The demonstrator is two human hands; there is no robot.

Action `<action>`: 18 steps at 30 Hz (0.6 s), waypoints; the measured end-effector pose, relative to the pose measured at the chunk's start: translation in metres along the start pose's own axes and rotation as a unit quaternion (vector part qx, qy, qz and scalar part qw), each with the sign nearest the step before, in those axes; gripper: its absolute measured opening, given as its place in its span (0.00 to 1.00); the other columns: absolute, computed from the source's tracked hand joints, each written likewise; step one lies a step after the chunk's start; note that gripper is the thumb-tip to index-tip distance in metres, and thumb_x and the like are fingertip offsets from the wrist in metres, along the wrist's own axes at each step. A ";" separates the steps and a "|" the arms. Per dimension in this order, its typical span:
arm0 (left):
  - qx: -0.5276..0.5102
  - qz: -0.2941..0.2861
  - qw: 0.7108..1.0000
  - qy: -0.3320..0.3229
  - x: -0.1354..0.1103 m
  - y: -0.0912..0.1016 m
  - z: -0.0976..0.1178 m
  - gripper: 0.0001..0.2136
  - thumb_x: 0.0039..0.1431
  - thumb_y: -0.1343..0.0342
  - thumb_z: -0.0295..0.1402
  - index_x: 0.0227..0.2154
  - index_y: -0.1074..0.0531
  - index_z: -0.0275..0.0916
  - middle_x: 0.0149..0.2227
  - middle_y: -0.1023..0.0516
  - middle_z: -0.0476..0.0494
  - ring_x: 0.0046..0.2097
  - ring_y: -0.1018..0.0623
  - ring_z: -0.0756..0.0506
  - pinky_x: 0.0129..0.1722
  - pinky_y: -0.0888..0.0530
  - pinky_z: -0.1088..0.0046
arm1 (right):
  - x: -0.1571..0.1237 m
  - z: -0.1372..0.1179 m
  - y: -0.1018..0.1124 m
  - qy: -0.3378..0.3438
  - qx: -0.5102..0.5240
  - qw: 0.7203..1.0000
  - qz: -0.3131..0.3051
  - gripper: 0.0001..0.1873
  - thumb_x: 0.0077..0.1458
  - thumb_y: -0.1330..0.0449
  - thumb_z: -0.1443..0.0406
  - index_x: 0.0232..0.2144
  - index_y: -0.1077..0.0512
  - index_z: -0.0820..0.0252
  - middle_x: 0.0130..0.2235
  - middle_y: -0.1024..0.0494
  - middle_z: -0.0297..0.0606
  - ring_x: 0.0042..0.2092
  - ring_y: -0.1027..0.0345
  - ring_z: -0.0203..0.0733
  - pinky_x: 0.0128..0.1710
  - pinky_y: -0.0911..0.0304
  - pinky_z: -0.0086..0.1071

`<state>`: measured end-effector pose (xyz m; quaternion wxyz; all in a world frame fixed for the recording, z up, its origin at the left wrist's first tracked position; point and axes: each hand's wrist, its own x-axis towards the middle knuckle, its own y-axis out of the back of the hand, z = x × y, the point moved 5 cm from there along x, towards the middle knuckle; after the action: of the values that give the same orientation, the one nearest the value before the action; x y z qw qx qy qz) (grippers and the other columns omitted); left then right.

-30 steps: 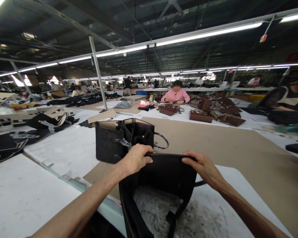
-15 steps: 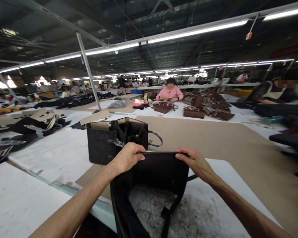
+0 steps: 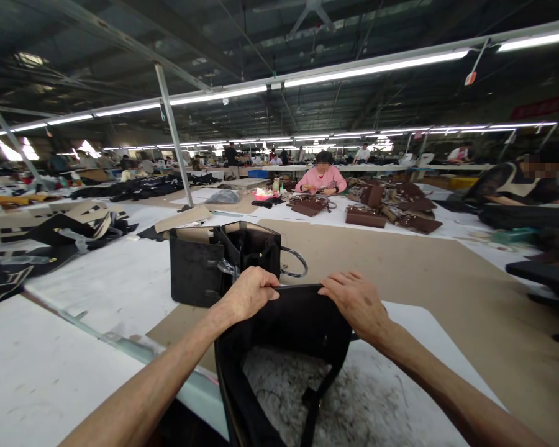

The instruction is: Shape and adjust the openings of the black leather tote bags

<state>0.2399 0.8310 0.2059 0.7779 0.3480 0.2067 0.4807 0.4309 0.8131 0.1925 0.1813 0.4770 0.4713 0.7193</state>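
Note:
A black bag body (image 3: 302, 313), open in the middle so the pale table shows through, stands before me with its far wall raised. My left hand (image 3: 254, 293) is closed on the top edge of that wall, pinching it between thumb and fingers. Farther right on the same edge is my right hand (image 3: 358, 305), its fingers bent over the rim and its thumb hidden. A black strap (image 3: 313, 410) hangs across the opening. Just beyond my left hand stands a black handbag (image 3: 195, 267) with a beige inside and a plastic-wrapped handle (image 3: 298, 264).
Brown card (image 3: 400, 261) covers much of the white table. Black and beige bag pieces (image 3: 60, 239) lie at left. Across the table, a person in pink (image 3: 323, 177) sits by brown bags (image 3: 366, 214). Another person (image 3: 517, 180) works at right, near dark pieces.
My right hand has slid a little left along the edge and turned, so its back now faces up. My left hand keeps its pinch. The view has shifted slightly.

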 end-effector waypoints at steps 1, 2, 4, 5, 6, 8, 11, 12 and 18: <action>0.007 0.005 1.000 -0.001 0.000 0.000 0.000 0.09 0.46 0.51 0.30 0.25 0.27 0.34 0.20 0.33 0.52 0.25 0.36 0.51 0.26 0.42 0.78 | 0.004 -0.006 -0.002 0.011 -0.002 1.000 -0.008 0.12 0.61 0.52 0.62 0.31 0.31 0.58 0.30 0.29 0.35 0.33 0.38 0.41 0.36 0.49 0.34; 0.014 0.010 1.000 -0.004 0.000 0.001 0.001 0.09 0.46 0.51 0.30 0.25 0.27 0.34 0.20 0.34 0.52 0.25 0.36 0.52 0.25 0.42 0.78 | 0.008 -0.013 -0.003 0.019 0.005 1.000 -0.014 0.12 0.61 0.52 0.62 0.32 0.31 0.58 0.29 0.29 0.34 0.32 0.38 0.41 0.35 0.49 0.33; 0.030 0.023 0.999 -0.013 0.000 0.001 0.002 0.08 0.45 0.51 0.29 0.24 0.27 0.34 0.19 0.35 0.52 0.25 0.37 0.52 0.25 0.42 0.78 | 0.017 -0.026 -0.006 0.034 0.034 0.999 -0.017 0.11 0.61 0.52 0.63 0.34 0.32 0.58 0.30 0.29 0.33 0.32 0.37 0.40 0.34 0.48 0.32; 0.036 0.030 0.999 -0.018 -0.001 0.002 0.002 0.08 0.45 0.50 0.29 0.23 0.27 0.34 0.18 0.36 0.52 0.25 0.37 0.52 0.25 0.42 0.78 | 0.021 -0.032 -0.008 0.042 0.051 0.998 -0.014 0.10 0.61 0.52 0.63 0.34 0.32 0.58 0.30 0.29 0.33 0.33 0.37 0.40 0.33 0.48 0.31; 0.038 0.035 0.998 -0.024 -0.001 0.002 0.002 0.08 0.45 0.50 0.29 0.23 0.26 0.34 0.18 0.36 0.52 0.25 0.36 0.52 0.25 0.42 0.78 | 0.024 -0.039 -0.009 0.050 0.066 0.996 -0.012 0.11 0.61 0.52 0.63 0.33 0.32 0.58 0.30 0.29 0.33 0.33 0.37 0.40 0.33 0.48 0.30; 0.037 0.041 0.998 -0.035 -0.002 0.003 0.003 0.09 0.46 0.50 0.30 0.23 0.26 0.34 0.18 0.37 0.52 0.25 0.36 0.52 0.25 0.42 0.79 | 0.031 -0.049 -0.011 0.067 0.085 0.994 -0.011 0.12 0.62 0.53 0.63 0.31 0.32 0.59 0.30 0.29 0.33 0.33 0.37 0.39 0.32 0.48 0.30; 0.033 0.039 0.998 -0.048 -0.003 0.004 0.003 0.11 0.48 0.50 0.34 0.23 0.26 0.32 0.19 0.35 0.52 0.27 0.35 0.51 0.25 0.41 0.80 | 0.038 -0.060 -0.014 0.078 0.080 0.994 -0.018 0.12 0.61 0.51 0.64 0.27 0.34 0.60 0.28 0.29 0.33 0.31 0.36 0.39 0.31 0.48 0.29; 0.032 0.039 0.998 -0.049 -0.003 0.004 0.002 0.12 0.48 0.49 0.35 0.23 0.26 0.32 0.19 0.35 0.52 0.27 0.34 0.51 0.26 0.41 0.80 | 0.039 -0.062 -0.015 0.076 0.073 0.994 -0.021 0.12 0.61 0.51 0.64 0.27 0.34 0.60 0.27 0.29 0.33 0.31 0.36 0.39 0.30 0.49 0.29; -0.101 0.043 0.993 -0.035 0.002 0.005 0.003 0.08 0.45 0.50 0.27 0.30 0.28 0.34 0.27 0.27 0.48 0.31 0.29 0.49 0.31 0.35 0.78 | 0.040 -0.062 -0.012 0.033 0.010 0.999 -0.002 0.12 0.59 0.50 0.65 0.24 0.35 0.60 0.24 0.28 0.33 0.26 0.35 0.37 0.25 0.54 0.30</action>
<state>0.2397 0.8332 0.2113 0.7943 0.2930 0.1150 0.5197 0.3566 0.8163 0.1963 0.1622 0.4535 0.4851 0.7298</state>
